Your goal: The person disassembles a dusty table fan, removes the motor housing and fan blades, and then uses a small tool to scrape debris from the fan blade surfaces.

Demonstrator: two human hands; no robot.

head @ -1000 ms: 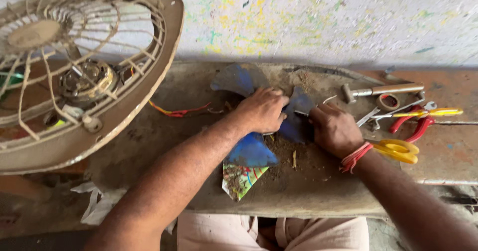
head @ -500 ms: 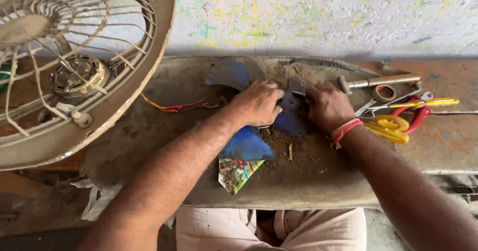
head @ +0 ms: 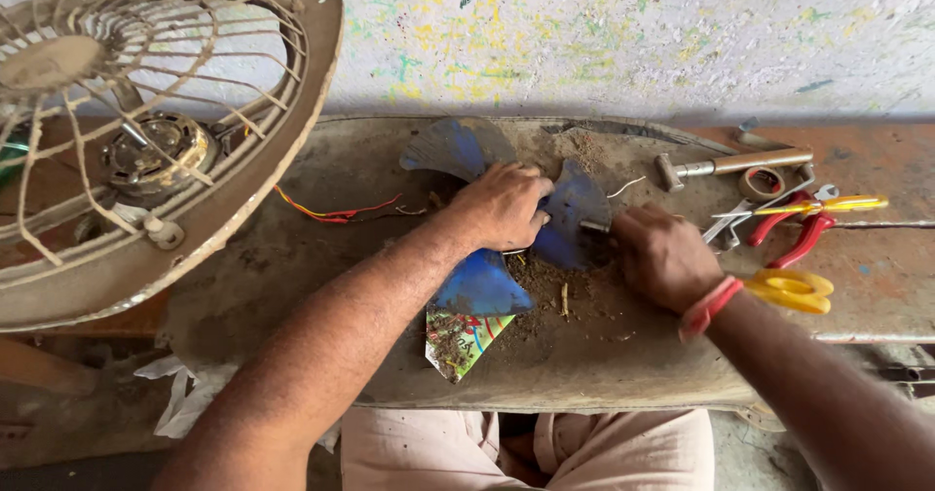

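1. Blue fan blade [head: 482,282] lies at the middle of the dusty worktop [head: 321,257], lobes pointing to about 11, 2 and 6 o'clock.
2. Left hand [head: 502,204] presses down on its hub, fingers curled over it.
3. Right hand [head: 667,257], at 3 o'clock of the hub, is closed round a small metal tool [head: 594,226] touching the blade.
4. Fan cage [head: 146,140] stands at 9 o'clock; hammer [head: 735,165], red pliers [head: 794,233] and yellow scissors [head: 794,289] lie toward 3 o'clock.

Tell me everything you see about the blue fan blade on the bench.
The blue fan blade looks like plastic, with three broad curved vanes, dusty and worn. It lies flat on the dirty workbench, amid loose dirt. The left hand presses on its hub; the right hand touches the right vane, gripping something small there. Its near vane overlaps a colourful paper scrap.
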